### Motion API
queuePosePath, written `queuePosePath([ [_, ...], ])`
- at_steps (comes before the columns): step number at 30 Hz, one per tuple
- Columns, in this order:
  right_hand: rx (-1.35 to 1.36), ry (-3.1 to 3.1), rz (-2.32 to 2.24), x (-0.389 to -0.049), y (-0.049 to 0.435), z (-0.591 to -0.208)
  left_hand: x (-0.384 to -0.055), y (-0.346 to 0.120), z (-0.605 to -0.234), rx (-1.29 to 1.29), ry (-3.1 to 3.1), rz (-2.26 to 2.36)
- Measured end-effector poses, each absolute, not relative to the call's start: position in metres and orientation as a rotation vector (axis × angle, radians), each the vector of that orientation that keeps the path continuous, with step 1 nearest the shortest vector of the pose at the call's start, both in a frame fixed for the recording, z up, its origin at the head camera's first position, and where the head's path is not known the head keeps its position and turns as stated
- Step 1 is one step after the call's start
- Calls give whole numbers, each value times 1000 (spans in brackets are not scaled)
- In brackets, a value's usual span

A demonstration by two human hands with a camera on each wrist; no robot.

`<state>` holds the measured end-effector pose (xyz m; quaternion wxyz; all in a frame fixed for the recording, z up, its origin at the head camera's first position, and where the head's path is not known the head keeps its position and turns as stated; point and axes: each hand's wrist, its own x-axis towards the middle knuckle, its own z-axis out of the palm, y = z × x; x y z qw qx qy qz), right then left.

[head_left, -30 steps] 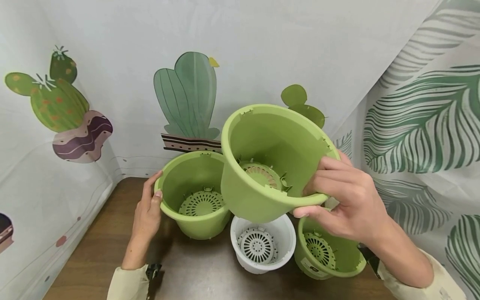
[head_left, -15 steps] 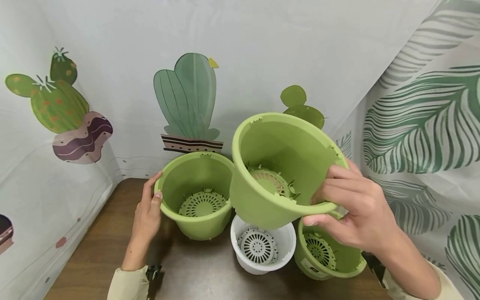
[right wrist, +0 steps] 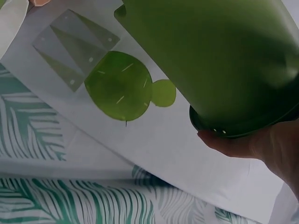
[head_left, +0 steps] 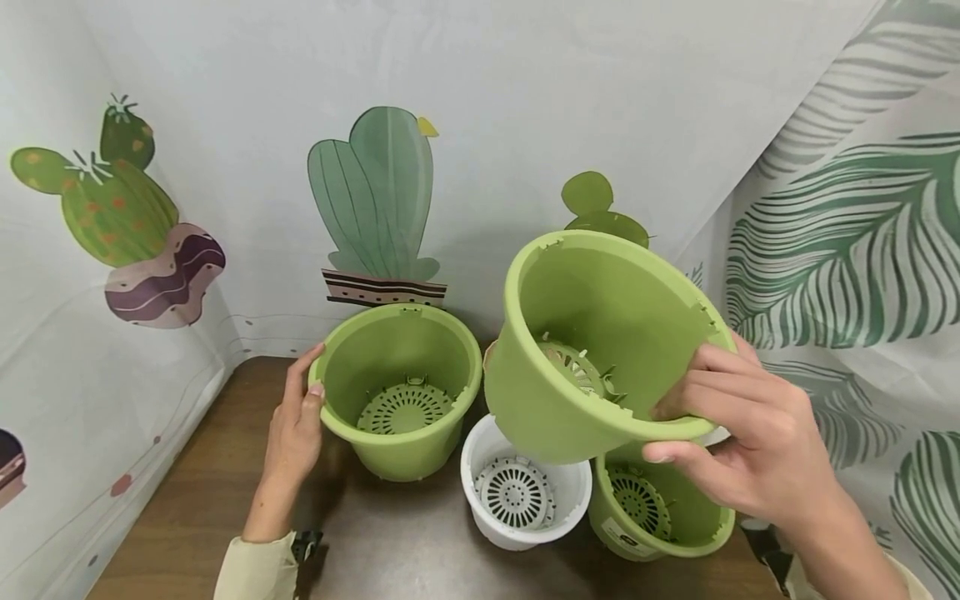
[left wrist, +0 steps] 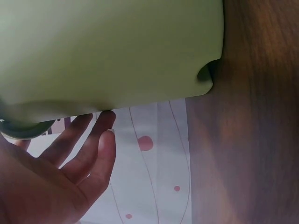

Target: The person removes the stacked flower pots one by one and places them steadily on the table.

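Observation:
My right hand (head_left: 765, 429) holds a large green plastic plant pot (head_left: 555, 408) in the air by its rim, thumb outside and fingers inside. The pot tilts, its mouth towards me, and a slotted disc shows at its bottom. My left hand (head_left: 296, 425) grips the left rim of another green plant pot (head_left: 405, 454), which stands upright on the table. In the left wrist view, several fingers (left wrist: 100, 144) lie along that pot's wall. Between and in front of these stands a smaller white pot (head_left: 525, 533). A smaller green pot (head_left: 701, 521) with a label stands right of it, partly hidden.
The brown wooden table (head_left: 375, 550) ends at a white wall cloth (head_left: 510, 108) printed with cacti. Leaf-printed cloth (head_left: 847, 250) hangs at the right. Behind the lifted pot, a peach-coloured edge (head_left: 489, 354) and a white edge (head_left: 718, 435) peek out.
My right hand has moved right and slightly down with the lifted green plant pot, uncovering more of the left pot's rim. My left hand and the standing pots have stayed put.

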<state>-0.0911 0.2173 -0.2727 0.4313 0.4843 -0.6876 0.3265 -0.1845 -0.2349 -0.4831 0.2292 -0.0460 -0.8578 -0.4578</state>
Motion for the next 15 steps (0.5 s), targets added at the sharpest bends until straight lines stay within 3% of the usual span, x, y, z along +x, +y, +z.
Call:
queuePosePath([
  [15, 1178, -1712, 853, -73, 236, -282, -186, -235, -485, -101, -2368, -1257],
])
